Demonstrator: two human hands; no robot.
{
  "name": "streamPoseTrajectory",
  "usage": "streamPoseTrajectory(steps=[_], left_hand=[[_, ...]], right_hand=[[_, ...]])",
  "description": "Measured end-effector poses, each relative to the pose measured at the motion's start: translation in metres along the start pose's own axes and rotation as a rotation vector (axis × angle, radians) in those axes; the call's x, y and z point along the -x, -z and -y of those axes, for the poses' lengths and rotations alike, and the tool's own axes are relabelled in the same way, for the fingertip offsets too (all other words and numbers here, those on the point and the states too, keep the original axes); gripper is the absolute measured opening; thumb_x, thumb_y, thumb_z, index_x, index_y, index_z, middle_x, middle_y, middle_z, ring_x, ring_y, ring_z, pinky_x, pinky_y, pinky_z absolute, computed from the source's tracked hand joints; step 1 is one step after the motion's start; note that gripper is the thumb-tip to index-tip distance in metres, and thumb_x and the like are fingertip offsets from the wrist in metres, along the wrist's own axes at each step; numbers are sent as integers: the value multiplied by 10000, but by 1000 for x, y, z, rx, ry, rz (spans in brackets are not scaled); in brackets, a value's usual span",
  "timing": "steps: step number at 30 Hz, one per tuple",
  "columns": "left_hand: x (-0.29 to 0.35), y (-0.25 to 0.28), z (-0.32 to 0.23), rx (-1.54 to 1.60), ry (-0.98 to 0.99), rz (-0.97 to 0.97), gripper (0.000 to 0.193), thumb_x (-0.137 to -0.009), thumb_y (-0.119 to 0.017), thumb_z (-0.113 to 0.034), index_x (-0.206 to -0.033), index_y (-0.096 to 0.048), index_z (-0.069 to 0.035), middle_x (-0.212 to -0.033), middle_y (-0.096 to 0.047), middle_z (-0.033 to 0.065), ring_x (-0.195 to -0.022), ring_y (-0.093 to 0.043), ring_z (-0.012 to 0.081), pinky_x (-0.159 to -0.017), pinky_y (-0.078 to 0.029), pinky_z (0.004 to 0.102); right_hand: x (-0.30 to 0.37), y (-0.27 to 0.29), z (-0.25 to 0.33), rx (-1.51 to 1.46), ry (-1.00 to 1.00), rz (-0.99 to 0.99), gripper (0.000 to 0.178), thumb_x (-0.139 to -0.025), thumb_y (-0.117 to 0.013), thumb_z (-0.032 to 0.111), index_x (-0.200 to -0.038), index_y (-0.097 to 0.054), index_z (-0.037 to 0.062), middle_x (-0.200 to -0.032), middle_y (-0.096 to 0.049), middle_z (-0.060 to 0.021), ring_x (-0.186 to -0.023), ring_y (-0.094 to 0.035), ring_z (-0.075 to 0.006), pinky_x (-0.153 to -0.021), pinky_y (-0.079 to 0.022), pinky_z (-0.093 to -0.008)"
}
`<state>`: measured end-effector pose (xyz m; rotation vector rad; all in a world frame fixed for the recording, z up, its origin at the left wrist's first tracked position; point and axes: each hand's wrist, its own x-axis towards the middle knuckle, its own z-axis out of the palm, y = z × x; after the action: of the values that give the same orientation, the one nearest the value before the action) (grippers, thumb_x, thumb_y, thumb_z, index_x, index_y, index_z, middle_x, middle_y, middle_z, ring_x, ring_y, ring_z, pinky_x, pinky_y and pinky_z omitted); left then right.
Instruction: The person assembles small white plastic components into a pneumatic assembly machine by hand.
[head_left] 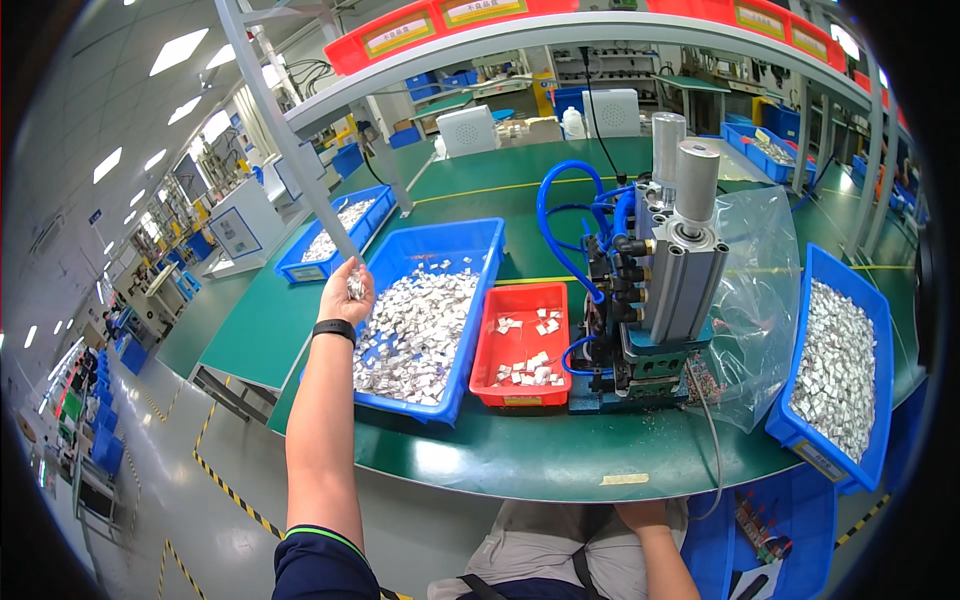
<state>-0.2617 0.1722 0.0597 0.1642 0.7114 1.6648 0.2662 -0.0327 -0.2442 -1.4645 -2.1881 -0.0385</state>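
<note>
My left hand (346,296), with a dark band on its wrist, is raised at the left wall of a large blue bin (478,330). Its fingers curl round several small white-and-silver parts (355,287). More of these small square parts lie heaped in the bin below. Low at the table's front edge, my right hand (641,514) rests by my lap, its fingers hidden under the edge. Right of the bin sits a shallow red tray (483,345) with a few scattered white parts. Beside the tray stands a pneumatic press (660,300) with blue hoses.
A second blue bin (778,425) full of white parts stands at the right edge, beside a clear plastic bag (765,330). Another blue bin (376,222) lies at the back left. A metal frame post (300,130) rises near my left hand. Red boxes (400,35) line the shelf above.
</note>
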Motion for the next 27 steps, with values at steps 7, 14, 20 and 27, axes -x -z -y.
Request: streamPoseTrajectory(steps=[7, 14, 20, 27], left_hand=[[18, -14, 15, -205, -113, -74, 213, -874, -626, -308, -890, -486, -149, -700, -483, -4, -497, -445, 80, -352, -245, 180], [28, -15, 41, -1612, -765, -124, 313, -887, -581, -357, -768, -558, -69, -599, -512, 45, -514, -530, 181, -434, -410, 341], [64, -22, 72, -2487, -1428, 311, 164, -829, -603, -232, -746, -578, -93, -664, -555, 110, -609, -592, 297, -531, -471, 399], [71, -19, 74, -2618, -1448, 416, 241, -845, -583, -305, -726, -577, -96, -638, -548, 101, -591, -600, 271, -502, -466, 380]], right_hand=[[-2, 1, 2, -3, -2, -10, 271, -805, -566, 327, -976, -654, 137, -1011, -636, -92, -935, -587, -315, -832, -441, -470], [-3, 1, 2, -27, 1, 22, 280, -816, -543, 290, -1016, -651, 125, -1002, -633, -105, -932, -580, -327, -872, -416, -495], [1, -10, -5, -5, 30, 9, 228, -810, -547, 306, -921, -645, 133, -917, -633, -96, -849, -588, -316, -796, -437, -480], [-9, 0, 4, 42, 79, -90, 171, -770, -566, 292, -766, -639, 138, -781, -630, -90, -712, -595, -308, -688, -454, -472]])
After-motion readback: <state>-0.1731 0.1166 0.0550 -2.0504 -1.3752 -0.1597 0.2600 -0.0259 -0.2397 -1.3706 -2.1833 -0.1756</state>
